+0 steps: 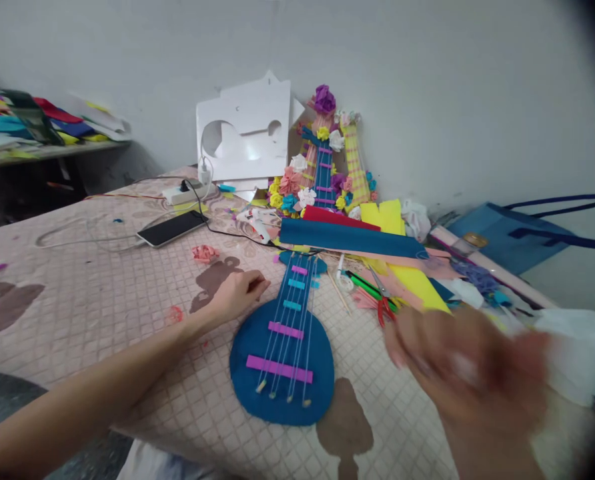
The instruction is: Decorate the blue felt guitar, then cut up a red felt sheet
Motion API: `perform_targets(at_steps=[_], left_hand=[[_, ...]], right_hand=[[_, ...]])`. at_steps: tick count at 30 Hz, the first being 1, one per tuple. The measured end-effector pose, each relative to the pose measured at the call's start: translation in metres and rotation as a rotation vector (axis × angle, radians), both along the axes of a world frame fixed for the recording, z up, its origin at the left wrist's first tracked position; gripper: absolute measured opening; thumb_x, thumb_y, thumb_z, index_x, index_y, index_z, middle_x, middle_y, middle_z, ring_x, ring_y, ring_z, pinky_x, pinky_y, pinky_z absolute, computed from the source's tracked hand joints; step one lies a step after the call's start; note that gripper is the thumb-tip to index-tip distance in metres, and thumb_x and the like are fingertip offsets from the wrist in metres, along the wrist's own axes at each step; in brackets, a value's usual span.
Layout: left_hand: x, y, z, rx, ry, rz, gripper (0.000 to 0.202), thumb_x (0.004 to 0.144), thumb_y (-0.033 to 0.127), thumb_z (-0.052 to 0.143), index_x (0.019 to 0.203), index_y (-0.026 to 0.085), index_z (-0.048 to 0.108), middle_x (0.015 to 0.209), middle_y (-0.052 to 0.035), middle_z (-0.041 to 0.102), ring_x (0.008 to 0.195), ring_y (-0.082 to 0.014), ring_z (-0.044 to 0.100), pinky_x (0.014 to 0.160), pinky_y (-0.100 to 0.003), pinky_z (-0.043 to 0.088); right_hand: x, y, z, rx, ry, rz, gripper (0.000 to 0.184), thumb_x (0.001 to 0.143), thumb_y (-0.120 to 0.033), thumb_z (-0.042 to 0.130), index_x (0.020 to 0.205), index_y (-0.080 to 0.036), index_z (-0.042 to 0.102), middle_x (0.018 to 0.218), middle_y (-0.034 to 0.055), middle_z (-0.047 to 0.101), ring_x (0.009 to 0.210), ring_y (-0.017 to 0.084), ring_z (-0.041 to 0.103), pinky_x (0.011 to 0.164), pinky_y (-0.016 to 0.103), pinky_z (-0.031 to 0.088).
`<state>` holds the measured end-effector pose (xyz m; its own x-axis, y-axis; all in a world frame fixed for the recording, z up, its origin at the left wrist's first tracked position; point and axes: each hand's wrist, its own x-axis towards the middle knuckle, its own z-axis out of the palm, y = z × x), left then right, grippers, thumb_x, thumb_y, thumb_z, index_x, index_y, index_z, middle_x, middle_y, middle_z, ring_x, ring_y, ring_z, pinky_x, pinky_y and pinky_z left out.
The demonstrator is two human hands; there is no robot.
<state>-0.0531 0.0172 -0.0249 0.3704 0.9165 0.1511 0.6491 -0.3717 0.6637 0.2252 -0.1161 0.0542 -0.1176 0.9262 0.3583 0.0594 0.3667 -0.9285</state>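
A blue paper toy guitar (247,333) lies face up in front of me, its neck pointing away. It carries pale strings with purple and light-blue strips across them. My left hand (240,293) rests on the table just left of the neck. Its fingers are curled closed, and what is inside them, if anything, is hidden. My right hand (470,363) is raised on the right, apart from the guitar, and smeared by motion, so its grip does not show. Just beyond it lie scissors (385,303) with red and yellow handles.
Behind the guitar lie a blue paper strip (352,237), yellow paper (417,280) and a glue gun (257,223). A phone (173,229) and a power strip (182,193) with cables are at left. Decorated paper guitars (323,173) and white cut-out boards (250,157) lean on the wall.
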Motion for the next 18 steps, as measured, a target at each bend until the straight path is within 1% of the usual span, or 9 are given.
perform_targets(at_steps=[1, 2, 3, 4, 7, 9, 11, 13, 18], left_hand=[[0.000, 0.000, 0.001, -0.017, -0.050, -0.021, 0.031, 0.086, 0.042, 0.047, 0.081, 0.016, 0.063, 0.070, -0.0035, 0.067, 0.063, -0.0151, 0.059, 0.060, -0.025, 0.040], [-0.001, 0.001, 0.001, -0.032, -0.094, -0.041, 0.029, 0.085, 0.042, 0.049, 0.085, 0.016, 0.063, 0.075, -0.0037, 0.068, 0.067, -0.0153, 0.061, 0.062, -0.025, 0.043], [-0.001, 0.001, 0.001, -0.046, -0.126, -0.059, 0.029, 0.084, 0.042, 0.050, 0.088, 0.016, 0.064, 0.080, -0.0040, 0.069, 0.069, -0.0155, 0.061, 0.065, -0.026, 0.044], [-0.002, 0.002, 0.001, -0.062, -0.148, -0.072, 0.030, 0.083, 0.043, 0.052, 0.090, 0.016, 0.064, 0.083, -0.0044, 0.069, 0.071, -0.0157, 0.061, 0.066, -0.026, 0.046], [-0.003, 0.003, -0.001, -0.154, -0.221, -0.089, 0.034, 0.080, 0.046, 0.057, 0.095, 0.015, 0.062, 0.088, -0.0063, 0.069, 0.075, -0.0174, 0.063, 0.071, -0.030, 0.050], [-0.003, 0.000, -0.003, -0.244, -0.303, -0.113, 0.038, 0.078, 0.046, 0.060, 0.099, 0.015, 0.060, 0.095, -0.0083, 0.069, 0.085, -0.0197, 0.065, 0.078, -0.034, 0.052], [-0.002, -0.005, -0.005, -0.338, -0.398, -0.143, 0.042, 0.077, 0.045, 0.062, 0.104, 0.015, 0.056, 0.104, -0.0102, 0.068, 0.097, -0.0215, 0.064, 0.087, -0.038, 0.051], [-0.001, -0.011, -0.006, -0.421, -0.482, -0.166, 0.044, 0.076, 0.044, 0.063, 0.107, 0.014, 0.053, 0.110, -0.0117, 0.066, 0.105, -0.0220, 0.062, 0.093, -0.040, 0.048], [0.005, -0.027, -0.009, -0.516, -0.615, -0.152, 0.044, 0.074, 0.037, 0.068, 0.109, 0.016, 0.052, 0.116, -0.0116, 0.063, 0.109, -0.0203, 0.060, 0.100, -0.042, 0.044]], right_hand=[[0.001, 0.007, -0.004, -0.035, -0.008, -0.047, 0.033, 0.094, -0.046, 0.044, 0.080, -0.023, 0.063, 0.071, 0.0002, 0.059, 0.068, 0.013, 0.059, 0.067, 0.030, 0.053], [0.002, 0.014, -0.011, -0.091, -0.037, -0.099, 0.031, 0.092, -0.046, 0.047, 0.078, -0.023, 0.062, 0.067, -0.0006, 0.057, 0.064, 0.013, 0.057, 0.065, 0.029, 0.052], [0.002, 0.020, -0.020, -0.162, -0.084, -0.148, 0.028, 0.090, -0.045, 0.052, 0.079, -0.022, 0.062, 0.067, -0.0009, 0.057, 0.063, 0.012, 0.057, 0.063, 0.029, 0.052], [0.002, 0.026, -0.031, -0.247, -0.164, -0.198, 0.023, 0.086, -0.043, 0.058, 0.085, -0.021, 0.062, 0.072, -0.0003, 0.059, 0.065, 0.012, 0.058, 0.062, 0.028, 0.052], [0.000, 0.036, -0.062, -0.422, -0.310, -0.162, 0.029, 0.082, -0.046, 0.059, 0.094, -0.019, 0.059, 0.082, 0.0025, 0.061, 0.071, 0.015, 0.061, 0.060, 0.028, 0.053], [-0.002, 0.037, -0.075, -0.499, -0.383, -0.125, 0.031, 0.082, -0.045, 0.057, 0.099, -0.019, 0.057, 0.081, 0.0028, 0.062, 0.071, 0.016, 0.062, 0.055, 0.027, 0.053], [-0.004, 0.036, -0.081, -0.552, -0.434, -0.103, 0.031, 0.082, -0.043, 0.054, 0.102, -0.019, 0.056, 0.079, 0.0025, 0.062, 0.068, 0.016, 0.063, 0.050, 0.025, 0.052], [-0.006, 0.036, -0.082, -0.578, -0.452, -0.101, 0.030, 0.082, -0.042, 0.052, 0.102, -0.019, 0.055, 0.078, 0.0022, 0.061, 0.067, 0.015, 0.062, 0.046, 0.024, 0.050], [-0.010, 0.039, -0.079, -0.597, -0.519, -0.091, 0.026, 0.084, -0.044, 0.050, 0.088, -0.019, 0.055, 0.069, 0.0001, 0.057, 0.057, 0.014, 0.059, 0.040, 0.021, 0.046]])
